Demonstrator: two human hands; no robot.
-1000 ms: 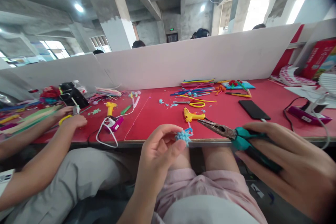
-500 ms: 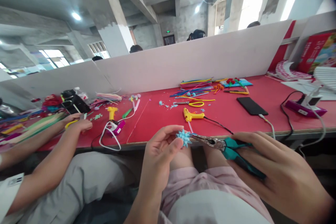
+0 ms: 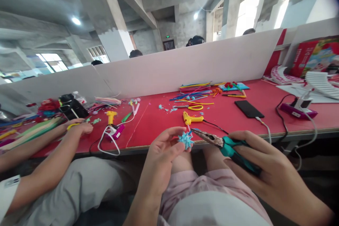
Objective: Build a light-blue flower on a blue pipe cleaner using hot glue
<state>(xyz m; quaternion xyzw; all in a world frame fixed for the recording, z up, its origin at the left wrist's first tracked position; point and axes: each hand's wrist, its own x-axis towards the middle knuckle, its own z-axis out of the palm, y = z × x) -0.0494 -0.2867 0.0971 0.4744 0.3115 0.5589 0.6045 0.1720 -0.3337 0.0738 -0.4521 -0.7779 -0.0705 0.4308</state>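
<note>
My left hand point(image 3: 161, 152) pinches a small spiky light-blue pipe-cleaner ball point(image 3: 185, 139) between thumb and fingers, just below the front edge of the red table point(image 3: 227, 122). My right hand point(image 3: 265, 173) is wrapped round the teal handles of a pair of long-nose pliers point(image 3: 219, 142). The pliers' rusty tips point left and reach the ball's upper right side. Both hands hover above my lap in pink shorts.
On the table lie a yellow glue gun point(image 3: 191, 118), yellow-handled scissors point(image 3: 192, 107), a pile of coloured pipe cleaners point(image 3: 194, 90), a black phone point(image 3: 249, 108) on a cable and a purple power strip point(image 3: 299, 111). A co-worker's arms point(image 3: 50, 155) work at the left. A white partition point(image 3: 185, 65) stands behind.
My right hand has brought the pliers left and up until the tips meet the blue ball. My left hand has kept its pinch, lifting the ball slightly.
</note>
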